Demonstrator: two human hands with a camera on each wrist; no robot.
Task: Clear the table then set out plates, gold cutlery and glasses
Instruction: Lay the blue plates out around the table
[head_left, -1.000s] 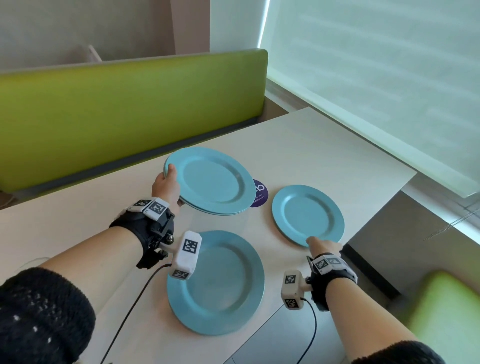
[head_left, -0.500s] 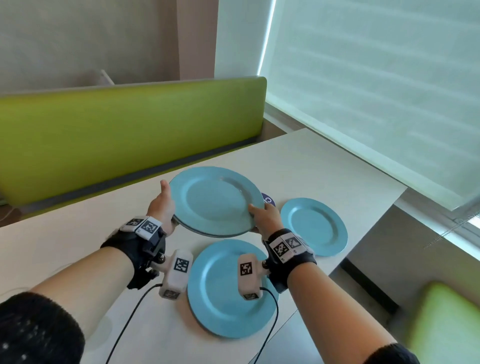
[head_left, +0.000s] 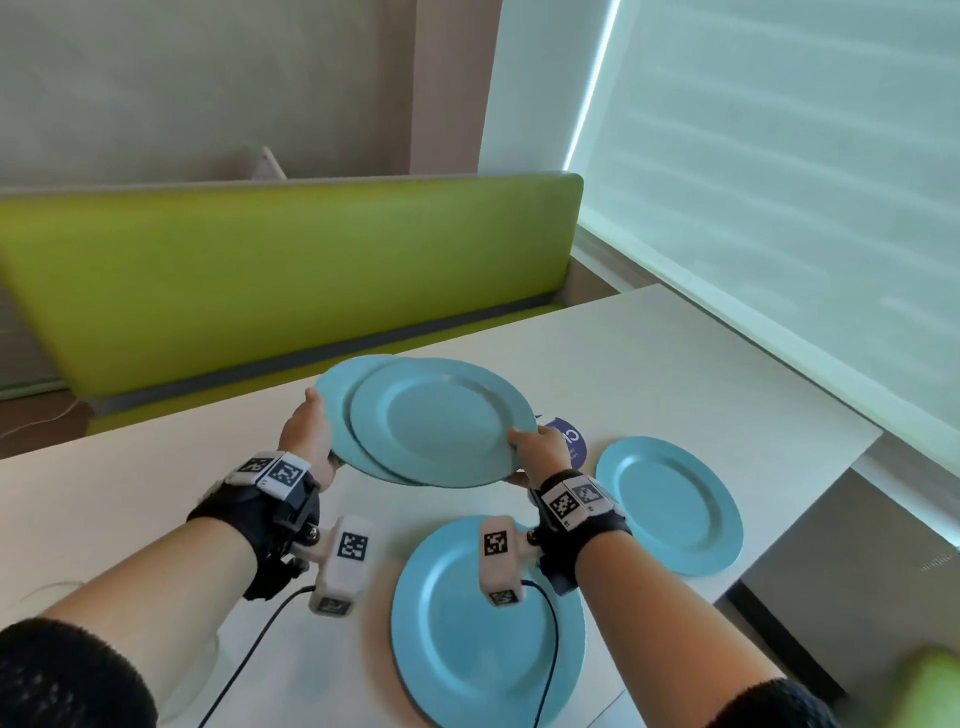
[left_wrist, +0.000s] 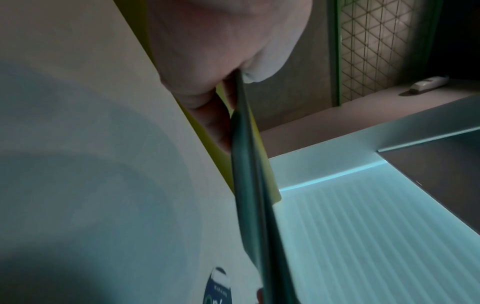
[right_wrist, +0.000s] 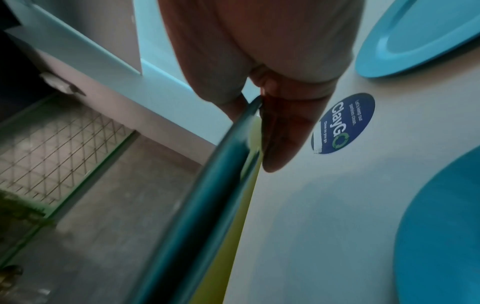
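Two stacked blue plates hang above the white table (head_left: 675, 353). The top plate (head_left: 441, 421) has slid right off the lower plate (head_left: 332, 400). My left hand (head_left: 306, 436) pinches the stack's left rim, thumb on top; the left wrist view shows the plate edge (left_wrist: 249, 164) between thumb and fingers. My right hand (head_left: 540, 452) pinches the top plate's right rim, and in the right wrist view that plate's rim (right_wrist: 207, 174) runs edge-on from the hand. Another blue plate (head_left: 483, 629) lies on the table near me. A smaller blue plate (head_left: 670, 504) lies to the right.
A round dark-blue sticker (head_left: 569, 441) is on the table between the plates. A green bench back (head_left: 285, 280) runs behind the table. A window blind (head_left: 779, 182) fills the right side. The table's right edge (head_left: 810, 519) is close to the small plate.
My right hand left the small plate and took hold of the stack's right rim. The stack has risen and the top plate has slid right, off the lower one.
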